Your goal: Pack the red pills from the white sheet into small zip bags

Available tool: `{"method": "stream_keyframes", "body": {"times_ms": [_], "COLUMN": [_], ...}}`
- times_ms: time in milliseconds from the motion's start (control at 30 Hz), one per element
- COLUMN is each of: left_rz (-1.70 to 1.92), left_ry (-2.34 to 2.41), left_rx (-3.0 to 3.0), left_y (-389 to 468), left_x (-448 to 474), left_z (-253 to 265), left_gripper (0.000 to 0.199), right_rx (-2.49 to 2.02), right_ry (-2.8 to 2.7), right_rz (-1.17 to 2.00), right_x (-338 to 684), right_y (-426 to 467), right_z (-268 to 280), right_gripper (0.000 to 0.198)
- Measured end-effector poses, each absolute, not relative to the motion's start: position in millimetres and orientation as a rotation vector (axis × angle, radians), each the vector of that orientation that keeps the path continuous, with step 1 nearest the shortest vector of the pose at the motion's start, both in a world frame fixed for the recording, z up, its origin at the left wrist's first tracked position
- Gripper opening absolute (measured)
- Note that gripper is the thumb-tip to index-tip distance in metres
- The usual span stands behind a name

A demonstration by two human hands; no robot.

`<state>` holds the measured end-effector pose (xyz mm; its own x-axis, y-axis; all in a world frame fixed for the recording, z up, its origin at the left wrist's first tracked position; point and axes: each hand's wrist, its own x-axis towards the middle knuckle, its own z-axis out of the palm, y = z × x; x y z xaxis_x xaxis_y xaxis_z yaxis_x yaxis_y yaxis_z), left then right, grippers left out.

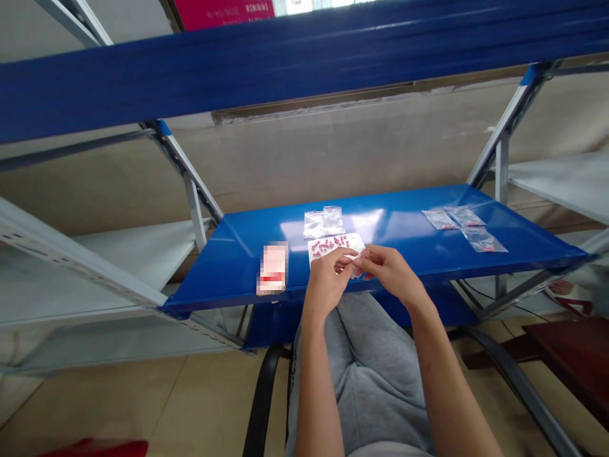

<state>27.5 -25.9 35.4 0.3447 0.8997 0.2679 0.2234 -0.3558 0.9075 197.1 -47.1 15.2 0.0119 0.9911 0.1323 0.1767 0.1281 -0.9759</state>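
Note:
My left hand point(327, 277) and my right hand point(389, 268) meet at the front edge of the blue shelf, fingertips pinched together. Between them is a small clear plastic bag point(354, 271), largely covered by my fingers. Just behind lies a white sheet point(356, 240) with many small red pieces point(329, 245) spread over it; my left hand hides its front part. Flat clear bags point(323, 222) lie beyond the sheet. Off to the right are three clear bags point(470, 217) with small red pieces inside.
A blurred-out pinkish rectangular item point(273, 268) lies left of the sheet on the blue shelf point(390, 222). An upper blue shelf beam point(304, 63) crosses overhead, and metal posts point(190, 171) stand at the sides. Black chair armrests point(264, 400) flank my legs.

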Motion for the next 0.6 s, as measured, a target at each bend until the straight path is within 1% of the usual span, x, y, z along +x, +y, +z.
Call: {"method": "stream_keyframes", "body": {"times_ms": [167,233,600], "left_rz": [1.063,1.090,1.276], "left_ry": [0.939,0.937,1.128], "left_rx": [1.814,1.833,2.020], "left_y": [-25,-26,-30], "left_x": [34,36,38], "left_z": [31,31,29], "left_gripper": [0.005,0.004,0.021], "right_rx": [-1.282,-1.297,-1.424], "right_ry": [-1.392,-1.391,-1.620], "right_rz": [0.975,0.950,0.516], "right_x": [201,200,183], "right_y": [-52,-53,-49], "right_z": [14,14,23], "right_gripper": [0.033,0.031,0.024]}}
